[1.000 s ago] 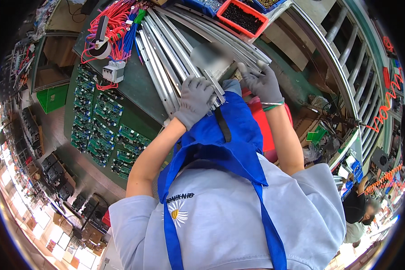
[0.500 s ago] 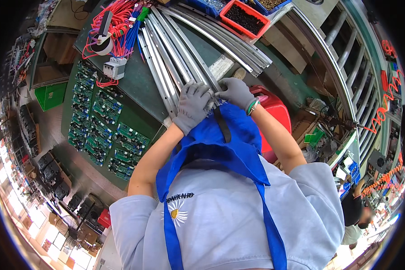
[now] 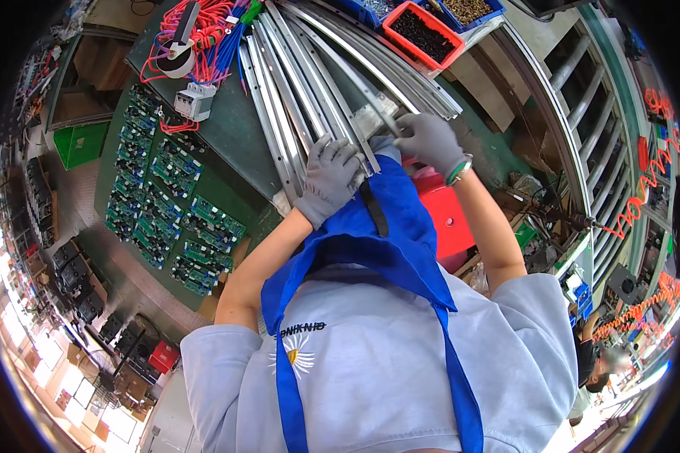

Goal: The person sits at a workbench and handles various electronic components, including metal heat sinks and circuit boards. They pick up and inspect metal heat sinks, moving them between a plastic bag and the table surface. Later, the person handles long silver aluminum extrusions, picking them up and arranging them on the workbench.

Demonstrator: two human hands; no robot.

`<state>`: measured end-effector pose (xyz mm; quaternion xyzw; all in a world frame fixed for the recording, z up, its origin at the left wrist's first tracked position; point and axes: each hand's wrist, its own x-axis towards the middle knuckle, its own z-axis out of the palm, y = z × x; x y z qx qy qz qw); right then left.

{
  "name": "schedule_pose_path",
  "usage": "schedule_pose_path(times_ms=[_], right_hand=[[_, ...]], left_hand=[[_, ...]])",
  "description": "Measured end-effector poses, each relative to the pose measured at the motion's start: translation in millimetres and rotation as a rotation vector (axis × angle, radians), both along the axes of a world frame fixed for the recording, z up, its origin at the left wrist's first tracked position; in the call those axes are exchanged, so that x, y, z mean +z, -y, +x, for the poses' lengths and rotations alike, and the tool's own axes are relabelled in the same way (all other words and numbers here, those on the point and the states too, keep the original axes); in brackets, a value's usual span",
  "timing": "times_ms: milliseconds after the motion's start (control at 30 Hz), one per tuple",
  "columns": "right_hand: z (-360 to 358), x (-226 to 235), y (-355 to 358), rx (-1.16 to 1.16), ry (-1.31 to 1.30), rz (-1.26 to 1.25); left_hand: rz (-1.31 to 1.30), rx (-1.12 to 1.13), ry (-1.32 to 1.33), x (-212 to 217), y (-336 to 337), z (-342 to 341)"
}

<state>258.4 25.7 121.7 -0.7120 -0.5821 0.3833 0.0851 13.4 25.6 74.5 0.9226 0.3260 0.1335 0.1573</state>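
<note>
Long silver metal rails (image 3: 298,98) fan out over the dark green tabletop, their near ends pointing toward me. My gloved left hand (image 3: 329,180) is closed over the near ends of the left and middle rails, fingers curled on top. To the right, my gloved right hand (image 3: 429,142) pinches the near end of a single metal rail (image 3: 366,94), which slants away from the bundle. The thumb and forefinger meet at that rail's tip. My blue apron (image 3: 400,208) lies just below both hands.
Red and blue wires (image 3: 211,45) and a grey-white circuit breaker (image 3: 194,102) lie at the far left. Several green circuit boards (image 3: 159,196) are left of me. A red bin of black screws (image 3: 423,36) stands far right; a red stool (image 3: 447,219) is beside my right arm.
My right hand has moved right, away from my left hand, bringing one rail's end with it. My left hand has shifted slightly down and stays on the rails.
</note>
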Motion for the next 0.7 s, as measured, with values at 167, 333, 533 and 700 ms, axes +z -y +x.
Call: schedule_pose_path(times_ms=[167,333,533,700], right_hand=[[11.0,14.4,1.7,-0.043,0.358,0.430],[-20.2,4.6,18.7,-0.013,-0.013,0.086],[-43.5,-95.6,39.5,-0.094,-0.690,-0.264],[-32.8,-86.9,37.4,-0.214,-0.776,-0.354]], left_hand=[[-0.023,-0.004,-0.022,2.6,2.1,-2.9],[0.013,0.015,0.043,6.2,5.0,-8.6],[0.015,0.051,0.086,12.6,10.8,-16.2],[-0.002,0.082,0.102,18.8,16.4,-17.7]])
